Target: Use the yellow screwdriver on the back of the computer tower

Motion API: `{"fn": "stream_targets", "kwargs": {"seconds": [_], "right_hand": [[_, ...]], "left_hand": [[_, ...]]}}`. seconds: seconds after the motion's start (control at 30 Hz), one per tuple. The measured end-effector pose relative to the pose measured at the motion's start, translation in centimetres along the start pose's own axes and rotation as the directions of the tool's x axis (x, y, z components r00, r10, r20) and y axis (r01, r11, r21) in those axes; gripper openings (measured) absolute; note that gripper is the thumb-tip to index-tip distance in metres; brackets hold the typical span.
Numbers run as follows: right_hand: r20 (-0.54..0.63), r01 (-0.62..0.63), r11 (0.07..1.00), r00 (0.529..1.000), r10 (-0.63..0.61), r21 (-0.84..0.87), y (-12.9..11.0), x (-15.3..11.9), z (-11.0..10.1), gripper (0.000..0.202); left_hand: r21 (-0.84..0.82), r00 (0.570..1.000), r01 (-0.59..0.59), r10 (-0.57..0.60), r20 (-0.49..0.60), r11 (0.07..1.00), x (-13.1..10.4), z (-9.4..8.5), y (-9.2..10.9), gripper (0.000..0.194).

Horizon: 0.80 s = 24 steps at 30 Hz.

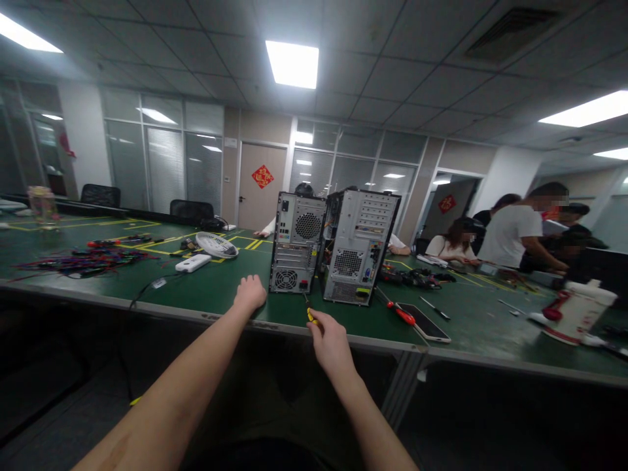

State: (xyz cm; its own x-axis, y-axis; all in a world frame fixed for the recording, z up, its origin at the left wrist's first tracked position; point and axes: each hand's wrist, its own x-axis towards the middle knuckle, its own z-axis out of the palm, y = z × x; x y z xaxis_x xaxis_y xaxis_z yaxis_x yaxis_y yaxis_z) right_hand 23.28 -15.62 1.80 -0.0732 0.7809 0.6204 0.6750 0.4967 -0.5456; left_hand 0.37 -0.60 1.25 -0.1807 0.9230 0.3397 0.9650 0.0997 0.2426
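Two computer towers stand upright side by side on the green table, their rear panels facing me. My right hand [330, 335] grips a screwdriver [311, 316] with a yellow and black handle. Its shaft points up at the bottom right corner of the left computer tower [293, 252], near the power socket; whether the tip touches cannot be made out. My left hand [250, 294] rests on the table just left of that tower, fingers curled in and partly hidden. Close on the right stands the wider computer tower [360, 245].
A red screwdriver [405, 316] lies by a phone [426, 322] on the right, with a white cup [579, 313] farther over. To the left are a white power strip [193, 263], a white basket [216, 244] and tangled cables [91, 260]. Several people sit or stand beyond the table.
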Motion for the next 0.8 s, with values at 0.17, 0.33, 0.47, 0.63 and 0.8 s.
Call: {"fn": "stream_targets", "kwargs": {"seconds": [0.17,0.33,0.47,0.63,0.8], "right_hand": [[0.000,-0.032,0.999,0.999,0.032,-0.017,-0.15,-0.07,-0.02,0.031],[-0.003,-0.017,1.000,1.000,0.017,-0.006,-0.15,-0.13,0.01,0.031],[-0.001,-0.022,1.000,1.000,0.022,-0.017,-0.13,-0.14,-0.01,0.031],[0.006,-0.026,1.000,1.000,0.026,-0.013,-0.25,-0.14,-0.09,0.031],[-0.003,-0.023,0.999,1.000,0.023,-0.037,-0.13,-0.05,0.04,0.031]], "left_hand": [[-0.007,1.000,0.006,-0.006,0.005,1.000,0.22,0.19,-0.07,0.042],[-0.016,1.000,0.001,-0.001,-0.002,1.000,0.19,0.21,-0.10,0.042],[-0.018,1.000,-0.002,0.002,-0.003,1.000,0.07,0.06,-0.06,0.043],[-0.006,1.000,0.001,-0.001,-0.008,1.000,-0.02,0.00,0.02,0.044],[-0.013,1.000,0.004,-0.004,-0.004,1.000,0.01,0.04,-0.04,0.043]]}}
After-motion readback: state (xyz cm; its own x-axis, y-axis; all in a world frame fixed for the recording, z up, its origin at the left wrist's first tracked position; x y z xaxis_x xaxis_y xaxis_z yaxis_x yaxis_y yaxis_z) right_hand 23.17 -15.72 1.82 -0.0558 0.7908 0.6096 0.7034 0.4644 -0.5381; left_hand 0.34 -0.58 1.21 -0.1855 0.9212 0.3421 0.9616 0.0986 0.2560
